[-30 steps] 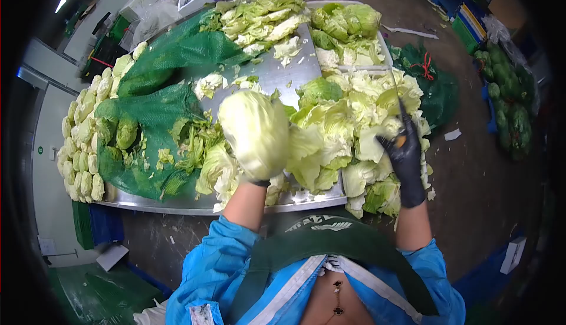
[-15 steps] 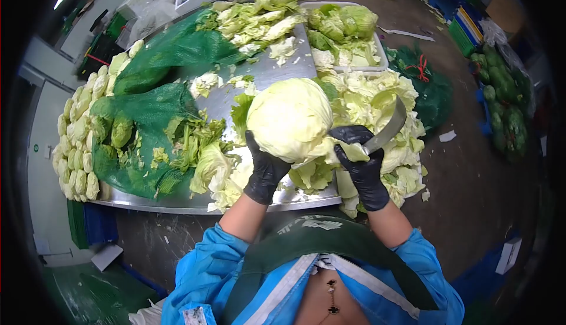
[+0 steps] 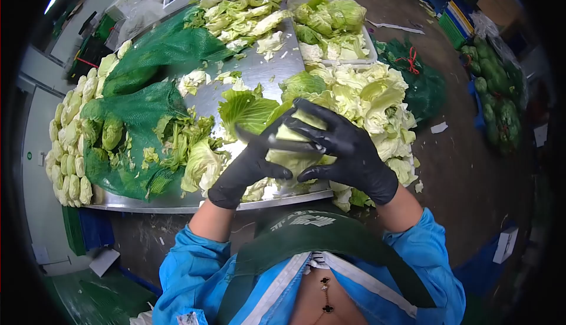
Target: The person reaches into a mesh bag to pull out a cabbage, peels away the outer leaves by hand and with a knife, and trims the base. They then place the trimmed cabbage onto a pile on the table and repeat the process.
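Steel table [image 3: 268,74] strewn with scraps, trimmed leaf pile [image 3: 377,98] to the right. Over the near edge sits the cabbage [image 3: 292,160], clamped between both gloves: left hand [image 3: 244,168] beneath, right hand [image 3: 348,148] on top, fingers wrapped tight. Slick loose leaves could let it slip floorward.

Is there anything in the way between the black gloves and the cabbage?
No, nothing visible is in the way. The left hand and the right hand both lie right on the cabbage, fingers wrapped over it from each side, above the near edge of the metal table.
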### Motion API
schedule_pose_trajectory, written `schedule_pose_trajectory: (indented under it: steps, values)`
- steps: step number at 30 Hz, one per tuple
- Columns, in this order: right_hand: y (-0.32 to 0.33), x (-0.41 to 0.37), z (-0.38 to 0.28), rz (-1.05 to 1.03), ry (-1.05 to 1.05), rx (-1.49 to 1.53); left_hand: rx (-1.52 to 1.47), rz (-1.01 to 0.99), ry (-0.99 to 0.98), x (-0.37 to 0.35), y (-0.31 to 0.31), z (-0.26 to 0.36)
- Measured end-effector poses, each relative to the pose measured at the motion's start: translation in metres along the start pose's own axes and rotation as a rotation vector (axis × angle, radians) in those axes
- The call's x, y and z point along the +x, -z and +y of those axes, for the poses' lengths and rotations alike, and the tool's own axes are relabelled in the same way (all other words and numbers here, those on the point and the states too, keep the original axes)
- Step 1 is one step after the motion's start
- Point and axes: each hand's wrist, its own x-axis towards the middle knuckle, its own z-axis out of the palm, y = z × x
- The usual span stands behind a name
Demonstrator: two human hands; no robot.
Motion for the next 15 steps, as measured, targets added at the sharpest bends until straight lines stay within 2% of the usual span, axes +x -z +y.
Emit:
schedule_pose_trajectory:
  steps: [1, 3, 5, 8, 9, 11, 13, 15]
  values:
    - [0.000, 0.001, 0.000, -0.041, -0.010, -0.026, 0.112, -0.105, -0.017, 0.000, 0.006, 0.000]
    - [-0.001, -0.001, 0.001, -0.074, -0.067, 0.051, 0.288, -0.189, -0.046, 0.001, 0.010, -0.001]
    - [0.001, -0.003, -0.004, -0.163, -0.080, 0.081, 0.208, -0.149, 0.157, -0.004, 0.003, 0.008]
    - [-0.008, -0.016, 0.000, -0.242, -0.100, 0.097, 0.257, -0.170, 0.201, -0.006, -0.002, 0.013]
    - [-0.010, -0.019, 0.001, -0.281, -0.124, 0.128, 0.261, -0.164, 0.206, -0.007, -0.002, 0.012]
    - [-0.018, -0.023, 0.001, -0.272, -0.153, 0.119, 0.546, -0.102, 0.099, -0.007, 0.001, 0.009]
    - [-0.027, -0.025, 0.010, -0.165, -0.021, 0.034, 0.890, 0.024, 0.152, -0.005, -0.005, 0.014]
    - [-0.031, -0.027, 0.014, -0.159, 0.002, 0.028, 0.913, 0.086, 0.152, -0.005, -0.004, 0.016]
